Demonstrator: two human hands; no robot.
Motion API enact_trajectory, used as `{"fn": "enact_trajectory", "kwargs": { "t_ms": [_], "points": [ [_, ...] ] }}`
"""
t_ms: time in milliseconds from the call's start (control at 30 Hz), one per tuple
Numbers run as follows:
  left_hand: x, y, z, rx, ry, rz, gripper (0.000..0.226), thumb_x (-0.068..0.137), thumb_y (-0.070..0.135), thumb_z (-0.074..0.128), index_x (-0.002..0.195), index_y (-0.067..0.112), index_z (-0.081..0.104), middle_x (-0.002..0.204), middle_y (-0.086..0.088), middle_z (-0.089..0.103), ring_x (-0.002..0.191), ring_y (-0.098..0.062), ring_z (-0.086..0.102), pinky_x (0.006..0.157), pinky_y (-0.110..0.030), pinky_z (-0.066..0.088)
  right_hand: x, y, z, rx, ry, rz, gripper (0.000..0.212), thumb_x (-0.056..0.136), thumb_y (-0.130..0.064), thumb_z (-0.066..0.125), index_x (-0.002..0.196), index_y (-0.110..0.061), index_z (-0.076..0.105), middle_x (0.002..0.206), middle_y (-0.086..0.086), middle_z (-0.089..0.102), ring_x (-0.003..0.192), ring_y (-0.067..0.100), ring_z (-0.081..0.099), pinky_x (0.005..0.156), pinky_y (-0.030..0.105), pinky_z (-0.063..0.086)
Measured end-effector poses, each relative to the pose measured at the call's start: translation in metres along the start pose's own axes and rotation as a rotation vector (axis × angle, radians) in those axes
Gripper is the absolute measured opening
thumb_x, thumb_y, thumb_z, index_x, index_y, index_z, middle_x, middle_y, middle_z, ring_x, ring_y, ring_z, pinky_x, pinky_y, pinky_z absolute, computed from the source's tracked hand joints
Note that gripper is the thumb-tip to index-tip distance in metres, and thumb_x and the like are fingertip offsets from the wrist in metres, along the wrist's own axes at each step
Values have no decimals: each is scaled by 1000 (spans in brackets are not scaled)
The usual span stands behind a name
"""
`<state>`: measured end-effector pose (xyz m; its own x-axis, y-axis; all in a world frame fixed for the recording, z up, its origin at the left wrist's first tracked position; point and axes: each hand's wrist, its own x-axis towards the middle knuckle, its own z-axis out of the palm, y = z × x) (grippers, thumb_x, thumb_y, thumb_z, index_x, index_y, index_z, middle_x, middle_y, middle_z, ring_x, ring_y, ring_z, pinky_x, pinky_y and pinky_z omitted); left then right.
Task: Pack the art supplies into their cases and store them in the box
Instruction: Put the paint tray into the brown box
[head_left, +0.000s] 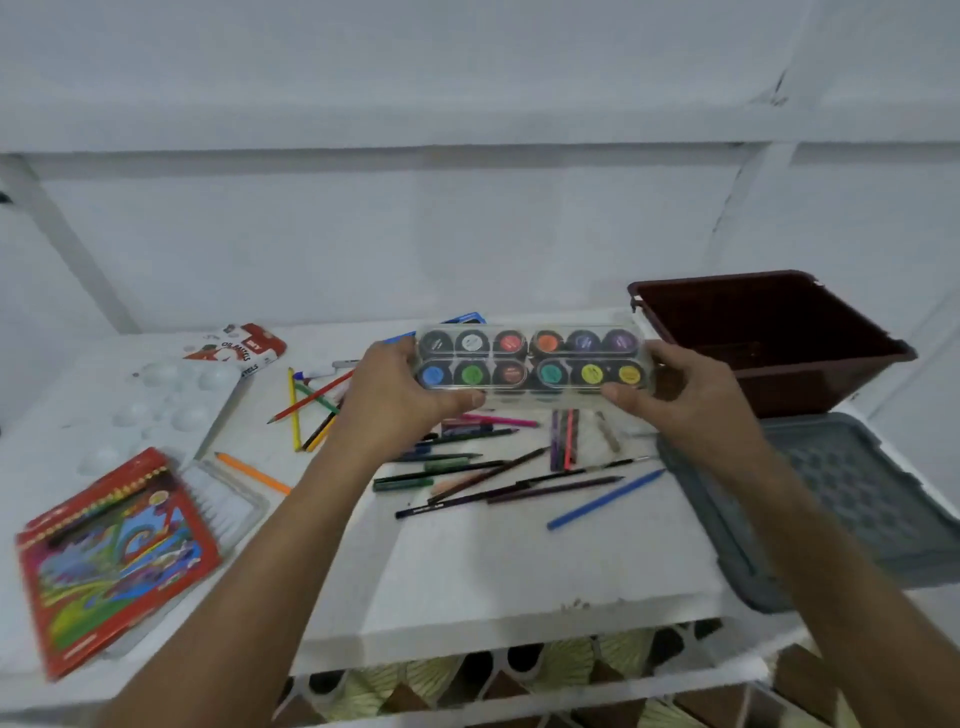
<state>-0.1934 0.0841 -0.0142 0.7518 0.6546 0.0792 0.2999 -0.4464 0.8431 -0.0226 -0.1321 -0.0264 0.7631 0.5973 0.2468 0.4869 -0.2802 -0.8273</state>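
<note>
**Paint set held over cluttered craft table**

White tabletop (493, 561) strewn with colored pencils (498, 473) fills mid-frame. Above it, the left hand (400, 395) and right hand (691, 389) grip opposite ends of a clear paint-pot case (532, 358), thumbs along its near edge. At right center sits a brown box (779, 338), its gray lid (841, 499) just below it.

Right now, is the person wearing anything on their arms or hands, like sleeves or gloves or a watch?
No. The left hand and right hand are bare, without gloves, rings or a watch. Both forearms are uncovered as far as the picture's bottom edge, so no sleeves show.
</note>
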Motion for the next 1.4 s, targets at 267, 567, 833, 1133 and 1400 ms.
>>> {"fn": "enact_trajectory", "kwargs": {
  "t_ms": [267, 567, 833, 1133, 1400],
  "points": [
    [95, 121, 132, 73, -22, 141, 68, 60, 41, 87, 113, 9, 59, 97, 14, 55, 87, -7, 53, 69, -16, 40, 83, 61, -165, -95, 43, 56, 52, 56, -35, 86, 101, -18, 69, 91, -3, 73, 82, 14, 68, 78, 27, 56],
    [151, 162, 271, 272, -131, 46, 66, 59, 46, 85, 106, 12, 53, 106, -1, 60, 95, -18, 56, 70, -27, 44, 169, 165, -269, -351, -207, 223, 94, 53, -30, 91, 134, -9, 49, 113, 6, 65, 94, 19, 65, 89, 37, 51],
    [172, 165, 308, 570, -285, -113, 64, 67, 33, 84, 116, 8, 51, 111, -6, 58, 101, -22, 58, 76, -27, 46, 195, 199, -239, -626, -386, 66, 69, 67, -29, 82, 129, -18, 53, 122, 4, 57, 96, 16, 53, 79, 26, 43],
    [191, 152, 337, 766, -410, -170, 63, 66, 28, 86, 117, 4, 57, 115, -11, 63, 103, -27, 61, 83, -30, 48, 203, 223, -211, -634, -468, 144, 67, 70, -17, 81, 130, -12, 50, 128, 8, 54, 112, 23, 54, 91, 31, 45],
    [201, 145, 339, 863, -419, -146, 68, 60, 36, 88, 113, 6, 58, 102, -7, 62, 92, -23, 61, 82, -32, 52, 200, 232, -199, -666, -480, 137, 59, 79, -14, 73, 133, -14, 49, 129, 9, 56, 115, 24, 55, 97, 33, 43]
  ]
}}
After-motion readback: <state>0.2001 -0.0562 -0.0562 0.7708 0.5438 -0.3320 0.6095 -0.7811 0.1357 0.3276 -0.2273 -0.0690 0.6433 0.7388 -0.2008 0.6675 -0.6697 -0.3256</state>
